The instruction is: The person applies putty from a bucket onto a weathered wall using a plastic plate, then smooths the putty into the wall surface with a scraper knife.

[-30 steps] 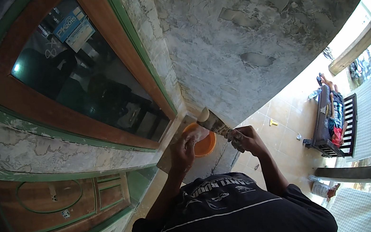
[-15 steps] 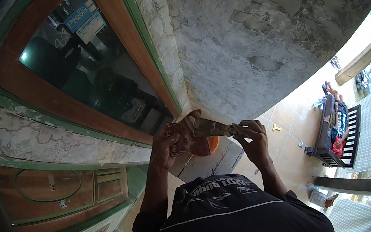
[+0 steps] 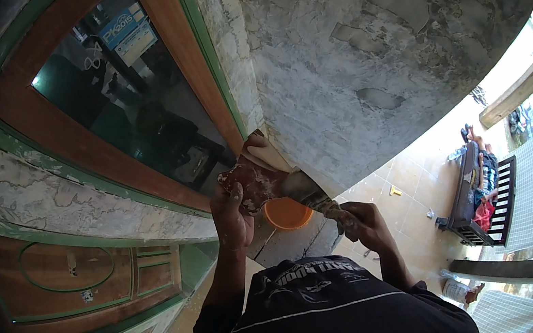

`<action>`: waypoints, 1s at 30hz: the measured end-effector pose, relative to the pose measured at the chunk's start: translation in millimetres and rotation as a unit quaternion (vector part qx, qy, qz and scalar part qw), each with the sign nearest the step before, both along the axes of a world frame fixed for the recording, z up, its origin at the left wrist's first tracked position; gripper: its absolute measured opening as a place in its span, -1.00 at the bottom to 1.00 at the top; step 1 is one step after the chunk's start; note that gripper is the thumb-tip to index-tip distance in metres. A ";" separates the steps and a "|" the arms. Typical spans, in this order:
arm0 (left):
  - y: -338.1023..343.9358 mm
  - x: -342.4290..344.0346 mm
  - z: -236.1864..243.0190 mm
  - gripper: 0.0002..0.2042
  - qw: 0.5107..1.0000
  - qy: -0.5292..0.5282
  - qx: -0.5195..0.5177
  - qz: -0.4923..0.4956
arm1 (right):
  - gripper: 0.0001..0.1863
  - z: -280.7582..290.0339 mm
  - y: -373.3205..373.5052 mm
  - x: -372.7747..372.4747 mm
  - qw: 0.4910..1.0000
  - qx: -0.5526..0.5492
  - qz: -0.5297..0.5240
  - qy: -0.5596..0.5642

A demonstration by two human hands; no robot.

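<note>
My left hand (image 3: 232,216) grips the near left edge of a flat reddish-brown board (image 3: 256,180), smeared with pale residue. My right hand (image 3: 366,226) is closed round the handle of a putty knife (image 3: 308,191). The tool's grey, smeared blade slants up and left and meets the board's right side. A smooth cream strip (image 3: 270,154), which looks like putty, lies along the board's far right edge. Below the board and blade is an orange bucket (image 3: 289,214), its far rim partly covered by them.
A rough grey plastered wall (image 3: 359,49) rises ahead and right. Close on the left stands a brown-framed window (image 3: 180,96) with green trim. On the tiled floor at right lies a small yellow object (image 3: 396,191). Farther right, a person lies on a dark bench (image 3: 474,194).
The board has moved up and away, tilting toward the wall corner. My right hand and the handle have dropped slightly nearer me. More of the orange bucket shows.
</note>
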State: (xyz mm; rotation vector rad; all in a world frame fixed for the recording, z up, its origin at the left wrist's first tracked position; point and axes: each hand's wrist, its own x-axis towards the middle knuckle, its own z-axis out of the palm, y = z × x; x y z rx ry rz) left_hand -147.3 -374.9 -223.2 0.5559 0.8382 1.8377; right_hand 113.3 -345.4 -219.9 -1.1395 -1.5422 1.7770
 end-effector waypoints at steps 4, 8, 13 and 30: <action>-2.3 6.2 -1.2 -0.74 0.996 0.087 -0.011 0.007 | -0.63 -3.4 1.2 0.5 1.000 -0.005 -0.009 0.010; -6.8 18.2 -3.5 -0.77 0.977 0.210 -0.046 -0.002 | -0.55 -10.7 4.6 2.2 0.998 -0.025 -0.034 0.042; -11.8 37.4 -8.3 -0.79 0.893 0.447 -0.036 0.033 | -0.54 -7.3 6.4 -3.5 0.997 -0.023 -0.030 0.072; -17.3 25.2 -7.8 -0.80 0.964 0.254 -0.073 -0.013 | -0.55 -6.4 -2.9 1.1 0.991 -0.066 -0.042 0.113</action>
